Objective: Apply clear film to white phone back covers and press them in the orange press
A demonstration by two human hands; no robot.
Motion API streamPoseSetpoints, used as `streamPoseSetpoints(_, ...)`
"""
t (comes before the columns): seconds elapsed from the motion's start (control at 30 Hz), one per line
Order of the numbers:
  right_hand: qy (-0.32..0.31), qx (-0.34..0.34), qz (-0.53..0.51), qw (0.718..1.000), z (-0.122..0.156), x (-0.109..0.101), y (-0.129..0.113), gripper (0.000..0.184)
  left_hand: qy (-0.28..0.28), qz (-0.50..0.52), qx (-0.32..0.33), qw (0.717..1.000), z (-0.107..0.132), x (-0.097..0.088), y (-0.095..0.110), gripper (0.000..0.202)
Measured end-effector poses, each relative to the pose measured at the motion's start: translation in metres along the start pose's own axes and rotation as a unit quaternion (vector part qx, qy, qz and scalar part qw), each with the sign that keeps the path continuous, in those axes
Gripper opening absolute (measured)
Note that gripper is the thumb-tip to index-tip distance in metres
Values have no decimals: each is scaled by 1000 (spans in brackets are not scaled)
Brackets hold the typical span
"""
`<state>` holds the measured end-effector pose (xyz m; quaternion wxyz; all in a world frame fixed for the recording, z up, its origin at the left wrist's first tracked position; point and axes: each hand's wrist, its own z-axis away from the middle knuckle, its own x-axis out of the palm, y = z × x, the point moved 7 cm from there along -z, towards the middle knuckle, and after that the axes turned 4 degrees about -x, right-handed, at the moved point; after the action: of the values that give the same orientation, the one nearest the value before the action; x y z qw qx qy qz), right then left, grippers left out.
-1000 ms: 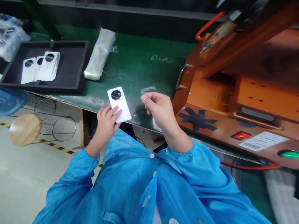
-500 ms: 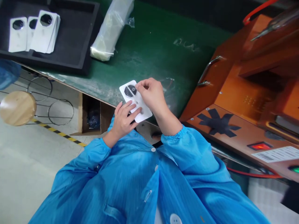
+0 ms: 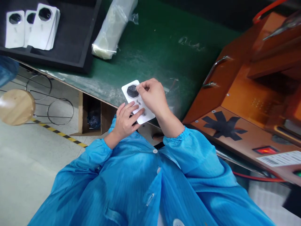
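Note:
My left hand (image 3: 125, 121) grips the lower end of a white phone back cover (image 3: 135, 97) with a dark octagonal camera opening, held over the near edge of the green table (image 3: 150, 53). My right hand (image 3: 151, 94) lies on the cover's upper right side, its fingertips pinched beside the camera opening; whether anything is in the pinch does not show. Both arms wear blue smock sleeves.
A black tray (image 3: 77, 47) at the far left holds a stack of white covers (image 3: 43, 26). A clear plastic bag (image 3: 113, 29) lies beside it. An orange machine (image 3: 246, 100) with a handle and a red lit switch fills the right. A wooden stool (image 3: 15, 106) stands on the floor at left.
My right hand came from a raised pinch beside the cover onto its camera end. The left hand kept its hold. The camera view tilted down and closer.

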<state>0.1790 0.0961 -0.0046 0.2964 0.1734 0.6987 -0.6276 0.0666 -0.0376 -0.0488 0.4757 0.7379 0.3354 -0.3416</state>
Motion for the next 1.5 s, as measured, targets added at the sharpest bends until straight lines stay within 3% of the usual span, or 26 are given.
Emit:
streamPoseSetpoints(0.3, 40, -7, 41, 998, 7, 2, -2, 14, 33, -8, 19, 999, 1, -4, 1, 45)
streamPoseSetpoints(0.53, 47, -14, 58, 997, 8, 1, -3, 16, 16, -12, 6, 1000, 0, -1, -1, 45)
streamPoseSetpoints(0.73, 48, -12, 78, 996, 9, 1, -6, 14, 60, 5, 34, 998, 0, -8, 3, 44)
streamPoseSetpoints(1.2, 69, -32, 89, 993, 10, 0, -10, 13, 26, -19, 9, 999, -1, -5, 1, 41)
streamPoseSetpoints(1.37, 79, -55, 114, 989, 7, -2, -12, 16, 53, -9, 26, 998, 1, -10, 4, 41)
streamPoseSetpoints(1.5, 74, -83, 107, 988, 18, -17, -18, 20, 44, -7, 15, 999, 0, -10, 3, 41)
